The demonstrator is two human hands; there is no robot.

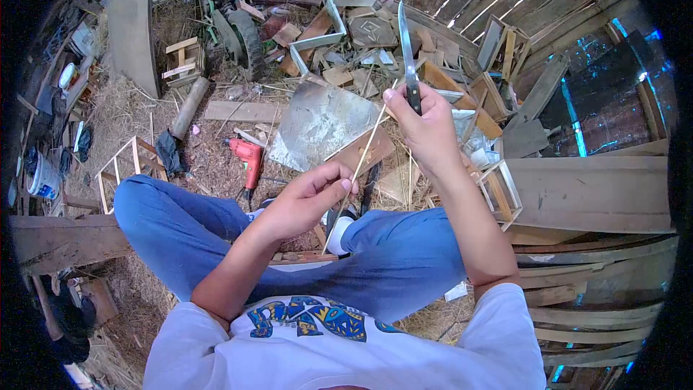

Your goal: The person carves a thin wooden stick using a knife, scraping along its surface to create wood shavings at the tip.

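Note:
My right hand [427, 126] is closed round the dark handle of a knife [406, 40], whose long blade points up and away from me. My left hand [315, 191] pinches a thin, pale wooden stick [367, 146] between thumb and fingers. The stick slants from low between my knees up to near my right thumb; whether the thumb touches it I cannot tell. Under the hands, a brown piece of board [361, 150] lies by a worn, whitish metal-looking sheet [317, 126].
A red power drill [247, 162] lies on the straw-strewn ground left of the sheet. Small wooden frames stand at left [128, 166] and right [502, 191]. Scrap wood [372, 29] and a wheel [247, 43] are piled ahead. A white bucket [45, 177] is far left.

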